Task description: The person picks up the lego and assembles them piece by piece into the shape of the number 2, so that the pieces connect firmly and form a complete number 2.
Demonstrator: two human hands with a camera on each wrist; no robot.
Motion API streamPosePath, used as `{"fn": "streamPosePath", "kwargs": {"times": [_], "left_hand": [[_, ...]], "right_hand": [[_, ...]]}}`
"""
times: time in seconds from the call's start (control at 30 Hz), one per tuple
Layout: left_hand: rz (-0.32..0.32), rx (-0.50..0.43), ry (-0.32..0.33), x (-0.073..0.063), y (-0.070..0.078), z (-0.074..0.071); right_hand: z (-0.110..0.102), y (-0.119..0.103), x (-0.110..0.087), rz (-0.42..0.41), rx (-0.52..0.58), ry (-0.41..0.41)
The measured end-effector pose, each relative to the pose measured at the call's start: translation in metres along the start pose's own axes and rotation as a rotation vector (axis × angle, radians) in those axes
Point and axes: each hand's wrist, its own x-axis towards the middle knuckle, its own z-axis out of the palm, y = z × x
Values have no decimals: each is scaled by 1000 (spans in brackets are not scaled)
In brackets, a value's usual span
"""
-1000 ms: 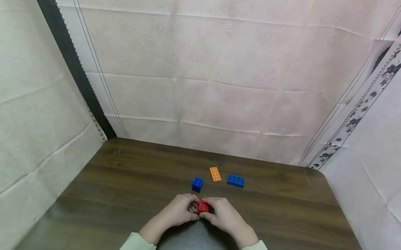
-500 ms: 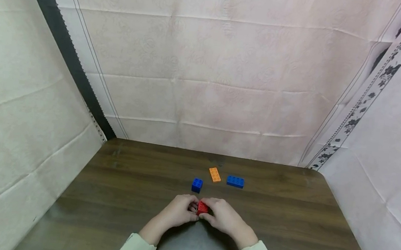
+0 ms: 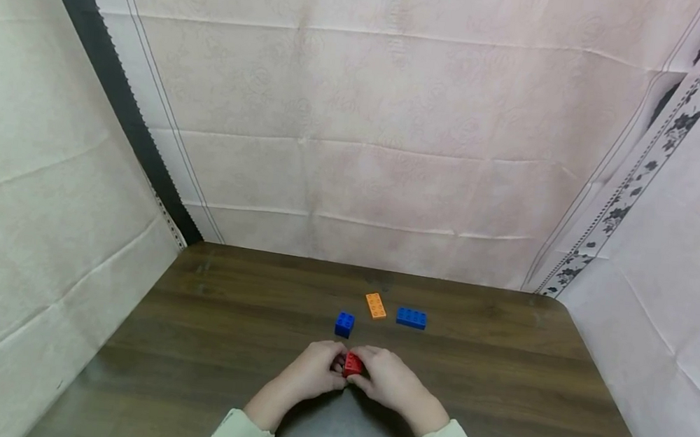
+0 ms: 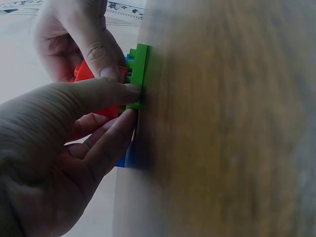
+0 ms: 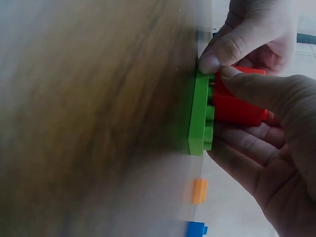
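Note:
Both hands meet around a small stack near the front of the table. My right hand (image 3: 391, 379) pinches a red toy building brick (image 5: 239, 106), thumb on one side and fingers on the other. Under the brick lies a flat green building brick (image 5: 198, 116), its studs facing the red one and some of them showing at the red brick's edge. My left hand (image 3: 316, 369) pinches one end of the green brick between thumb and fingers. From the head view only the red brick's top shows; the green one is hidden by the hands.
Beyond the hands on the wooden table (image 3: 237, 334) are a small blue brick (image 3: 344, 324), an orange brick (image 3: 376, 305) and a longer blue brick (image 3: 411, 318). White patterned cloth (image 3: 354, 177) encloses the table at the back and sides.
Both hands stay in nearly the same place around the stack. A bit of green seen right of the red brick a second ago is now hidden. The other bricks have not moved.

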Motion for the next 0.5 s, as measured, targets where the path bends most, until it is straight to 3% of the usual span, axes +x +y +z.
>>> {"fn": "streamPosePath", "kwargs": {"times": [0.27, 0.5], "left_hand": [[11, -14, 0, -1, -2, 0], [12, -25, 6, 0, -9, 0]], "right_hand": [[1, 5, 1, -4, 77, -5], [2, 9, -1, 48, 165, -14]]}}
